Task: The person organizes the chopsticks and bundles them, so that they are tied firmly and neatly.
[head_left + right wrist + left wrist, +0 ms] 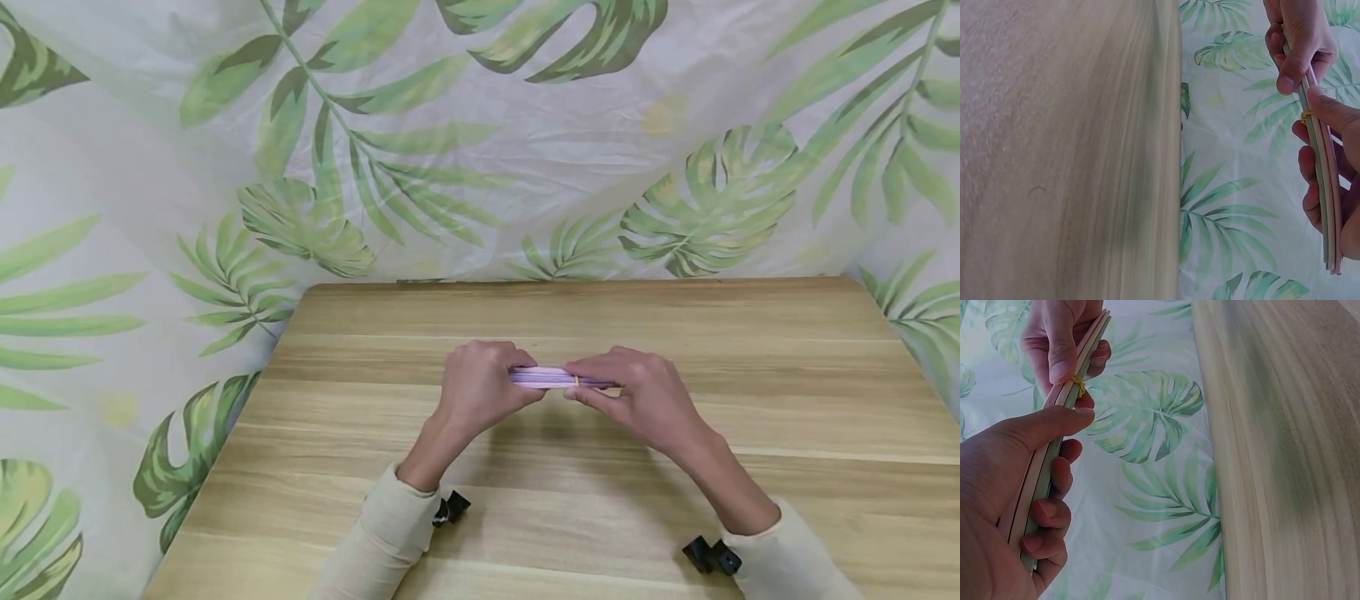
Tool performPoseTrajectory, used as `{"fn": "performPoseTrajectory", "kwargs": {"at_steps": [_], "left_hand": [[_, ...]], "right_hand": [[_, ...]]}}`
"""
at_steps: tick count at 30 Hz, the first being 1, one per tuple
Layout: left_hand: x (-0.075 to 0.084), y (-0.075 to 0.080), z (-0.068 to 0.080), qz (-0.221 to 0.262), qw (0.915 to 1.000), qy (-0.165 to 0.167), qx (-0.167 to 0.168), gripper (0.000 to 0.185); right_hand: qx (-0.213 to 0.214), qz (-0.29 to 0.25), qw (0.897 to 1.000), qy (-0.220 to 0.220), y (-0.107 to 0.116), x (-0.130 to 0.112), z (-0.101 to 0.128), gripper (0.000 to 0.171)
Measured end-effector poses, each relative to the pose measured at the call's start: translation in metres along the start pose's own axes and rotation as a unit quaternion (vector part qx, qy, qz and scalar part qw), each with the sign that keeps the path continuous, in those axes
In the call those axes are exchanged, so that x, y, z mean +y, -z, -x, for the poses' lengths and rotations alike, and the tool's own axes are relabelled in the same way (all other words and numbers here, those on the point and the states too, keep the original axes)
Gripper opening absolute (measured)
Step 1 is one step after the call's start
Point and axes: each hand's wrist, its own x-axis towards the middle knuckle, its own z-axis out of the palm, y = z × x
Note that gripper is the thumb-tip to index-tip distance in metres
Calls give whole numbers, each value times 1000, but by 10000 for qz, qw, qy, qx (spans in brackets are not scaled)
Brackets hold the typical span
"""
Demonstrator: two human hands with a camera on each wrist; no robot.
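A thin bundle of flat pale purple strips point(551, 377) is held level above the wooden table point(570, 317). A yellow rubber band point(576, 380) wraps it near the middle. My left hand point(480, 385) grips the bundle's left end, fingers curled round it. My right hand point(637, 392) pinches the right part, thumb beside the band. In the left wrist view the strips point(1047, 469) run through my left hand point(1016, 506) up to the band point(1076, 381). In the right wrist view the strips point(1325, 187) and the band point(1305, 115) lie in my right hand point(1335, 162).
A white cloth with green leaf prints point(450, 142) covers the wall behind and hangs beside the table. Black camera clips point(450, 508) sit at both cream sleeves. The table's far edge point(570, 283) lies just beyond the hands.
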Motion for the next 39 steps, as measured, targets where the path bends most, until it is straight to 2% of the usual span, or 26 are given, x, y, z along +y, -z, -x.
{"fn": "performPoseTrajectory", "kwargs": {"at_steps": [7, 12, 21, 32, 35, 39], "left_hand": [[1, 1, -2, -2, 10000, 18, 12, 12], [-1, 1, -2, -14, 9999, 95, -43, 14], [-5, 3, -2, 93, 9994, 302, -114, 18], [-13, 8, -1, 564, 9964, 494, -404, 22], [-16, 9, -1, 837, 9944, 386, -525, 18], [-19, 12, -2, 1107, 9911, 67, -739, 17]], "right_hand": [[-295, 43, 9993, -224, 10, 3, 0, 40], [-615, -8, 9973, -407, 22, 9, 1, 32], [-1093, -485, 9903, -713, 40, 18, 3, 26], [-800, -587, 9928, -665, 51, 30, 16, 26], [-754, -698, 9921, -721, 53, 33, 19, 26], [-732, -797, 9904, -864, 54, 38, 23, 26]]}}
